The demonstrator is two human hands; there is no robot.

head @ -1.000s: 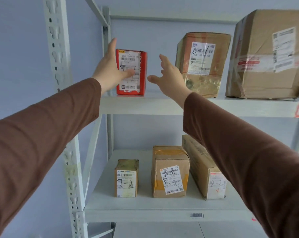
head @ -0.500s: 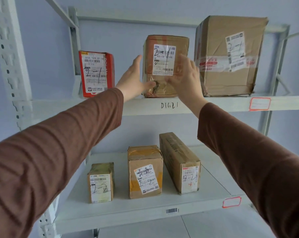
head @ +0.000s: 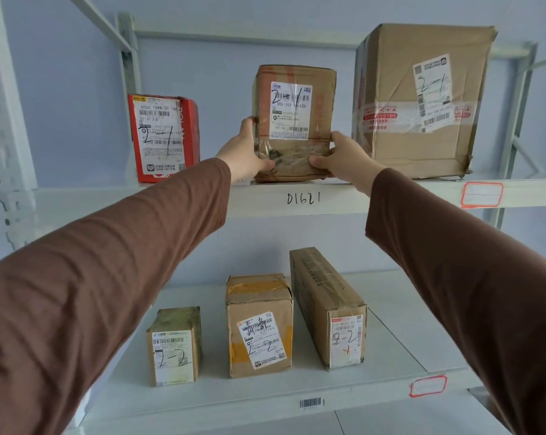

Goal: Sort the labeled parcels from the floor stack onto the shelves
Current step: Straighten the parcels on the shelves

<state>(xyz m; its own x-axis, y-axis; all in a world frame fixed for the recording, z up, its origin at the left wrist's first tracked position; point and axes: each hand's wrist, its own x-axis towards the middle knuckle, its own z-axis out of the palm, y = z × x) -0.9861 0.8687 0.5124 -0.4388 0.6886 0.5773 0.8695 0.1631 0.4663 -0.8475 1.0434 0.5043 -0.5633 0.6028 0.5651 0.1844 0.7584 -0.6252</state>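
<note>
The middle parcel (head: 293, 120) stood at the upper shelf's (head: 108, 199) front edge, gripped low on both sides. Open shelf lay beyond the left hand's (head: 245, 155) fingers before the red parcel (head: 163, 139); the large box (head: 419, 102) stood just beside the right hand's (head: 340, 158) fingers. Both arms reached upward, thumbs on the parcel's front face.

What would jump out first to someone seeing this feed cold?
Two brown-sleeved arms reach up, the left hand and right hand gripping the lower sides of the middle parcel on the upper shelf, its label marked 2-1. It stands between a red box and a large dented carton. Below, three smaller parcels marked 2-2 line the lower shelf.
</note>
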